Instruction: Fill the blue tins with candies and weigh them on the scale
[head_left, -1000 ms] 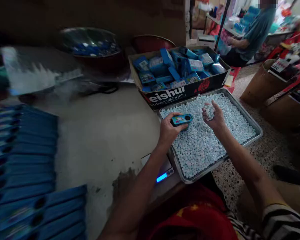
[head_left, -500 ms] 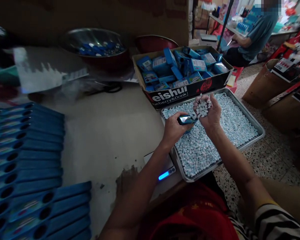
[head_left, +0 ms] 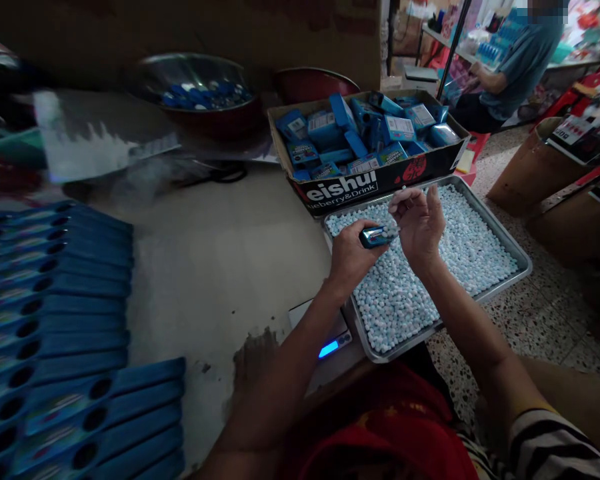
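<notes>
My left hand point(head_left: 351, 253) is wrapped round a small shiny blue box point(head_left: 373, 237), tilted over the tray with its mouth toward the right. Several small white pellets point(head_left: 390, 230) sit at that mouth. Close beside it, my right hand point(head_left: 420, 223) is raised with the palm toward me, fingers bent and thumb apart; I see no pellets left in the palm. Beneath both hands lies a metal tray point(head_left: 524, 263) spread with white and pale blue pellets point(head_left: 397, 307). The inside of the box is mostly hidden.
A carton point(head_left: 380, 183) full of blue boxes stands behind the tray. A digital scale point(head_left: 337, 343) is under my left forearm. Rows of blue boxes point(head_left: 80, 300) fill the left. A bowl point(head_left: 205, 110) holds blue and white pieces. A person point(head_left: 517, 67) sits at the back right.
The pellets that lay heaped in my right palm are gone from it, and some now show at the box's mouth. My right hand has tipped toward the box. The left hand keeps its hold.
</notes>
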The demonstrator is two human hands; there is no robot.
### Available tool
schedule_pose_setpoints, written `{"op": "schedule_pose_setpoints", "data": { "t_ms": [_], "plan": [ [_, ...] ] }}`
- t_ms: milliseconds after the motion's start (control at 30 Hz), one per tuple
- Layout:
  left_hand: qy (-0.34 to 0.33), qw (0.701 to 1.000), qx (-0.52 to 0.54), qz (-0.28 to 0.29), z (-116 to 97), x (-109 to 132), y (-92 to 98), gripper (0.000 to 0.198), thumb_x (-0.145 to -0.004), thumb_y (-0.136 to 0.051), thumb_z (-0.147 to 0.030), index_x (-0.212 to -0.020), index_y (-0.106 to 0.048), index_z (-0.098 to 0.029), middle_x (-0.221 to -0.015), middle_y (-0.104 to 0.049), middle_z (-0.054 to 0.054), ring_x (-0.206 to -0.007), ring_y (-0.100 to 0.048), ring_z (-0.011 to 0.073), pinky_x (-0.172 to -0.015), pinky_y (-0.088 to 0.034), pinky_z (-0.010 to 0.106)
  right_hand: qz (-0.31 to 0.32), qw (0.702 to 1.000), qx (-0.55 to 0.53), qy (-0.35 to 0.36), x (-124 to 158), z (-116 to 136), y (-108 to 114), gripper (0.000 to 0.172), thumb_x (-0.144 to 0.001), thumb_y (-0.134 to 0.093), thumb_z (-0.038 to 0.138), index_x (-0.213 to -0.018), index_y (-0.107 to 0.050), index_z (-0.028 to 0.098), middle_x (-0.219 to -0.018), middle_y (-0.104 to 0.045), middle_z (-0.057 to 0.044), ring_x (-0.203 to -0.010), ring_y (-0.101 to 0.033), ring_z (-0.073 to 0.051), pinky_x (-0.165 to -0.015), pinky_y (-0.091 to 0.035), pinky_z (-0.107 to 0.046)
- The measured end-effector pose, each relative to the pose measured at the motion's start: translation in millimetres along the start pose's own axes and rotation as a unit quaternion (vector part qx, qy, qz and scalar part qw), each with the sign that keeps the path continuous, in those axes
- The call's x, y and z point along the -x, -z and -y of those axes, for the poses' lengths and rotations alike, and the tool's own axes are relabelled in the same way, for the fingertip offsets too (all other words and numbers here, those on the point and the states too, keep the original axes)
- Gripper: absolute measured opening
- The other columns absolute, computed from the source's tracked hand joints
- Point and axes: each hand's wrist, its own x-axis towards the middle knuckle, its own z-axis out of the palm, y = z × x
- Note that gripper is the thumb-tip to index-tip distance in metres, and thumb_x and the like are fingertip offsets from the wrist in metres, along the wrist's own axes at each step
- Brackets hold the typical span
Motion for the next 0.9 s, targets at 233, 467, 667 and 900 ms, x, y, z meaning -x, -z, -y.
{"op": "schedule_pose_setpoints", "data": {
  "t_ms": [233, 467, 667, 900],
  "plan": [
    [0.038, 0.993, 0.107, -0.032, 19.5, -1.8, 3.3, 0.044, -0.063, -0.091, -0.02, -0.105, -0.078, -0.022, -0.099, -0.081, 0.002, -0.092, -0.075, 0.0233, -0.084, -0.06, 0.033, 0.041, 0.984, 0.172, -0.005, -6.3, 11.4, 31.8, 0.07, -0.096, -0.04, 0.086, -0.11, -0.077, 0.029, -0.114, -0.075, -0.006, -0.099, -0.072, -0.021, -0.094, -0.057, -0.041],
    [0.08, 0.979, 0.187, 0.0, 35.8, 2.4, 4.2, 0.048, -0.058, -0.093, -0.025, -0.104, -0.076, -0.021, -0.094, -0.079, 0.0, -0.086, -0.074, 0.0206, -0.083, -0.059, 0.031, 0.18, 0.661, 0.727, -0.056, 0.7, -1.1, 120.4, 0.075, -0.088, -0.075, 0.066, -0.148, -0.065, 0.022, -0.155, -0.056, -0.022, -0.145, -0.051, -0.043, -0.118, -0.045, -0.058],
    [0.078, 0.967, 0.236, 0.057, 28.4, 13.6, 19.2, 0.053, -0.058, -0.098, -0.037, -0.101, -0.073, -0.02, -0.103, -0.079, 0.004, -0.094, -0.075, 0.0222, -0.092, -0.061, 0.035, 0.257, 0.562, 0.787, 0.008, -0.7, -37.6, 106.3, 0.072, -0.096, -0.067, 0.061, -0.155, -0.057, 0.023, -0.16, -0.048, -0.023, -0.145, -0.043, -0.045, -0.117, -0.039, -0.059],
    [0.094, 0.969, 0.223, 0.05, 37.0, 19.0, 25.9, 0.053, -0.056, -0.097, -0.035, -0.101, -0.074, -0.019, -0.104, -0.08, 0.005, -0.097, -0.076, 0.0232, -0.091, -0.061, 0.034, 0.053, 0.842, 0.511, -0.165, -0.6, -30.5, 106.5, 0.031, -0.082, -0.077, 0.048, -0.095, -0.071, 0.021, -0.085, -0.071, -0.004, -0.076, -0.064, -0.021, -0.07, -0.053, -0.032]
  ]
}}
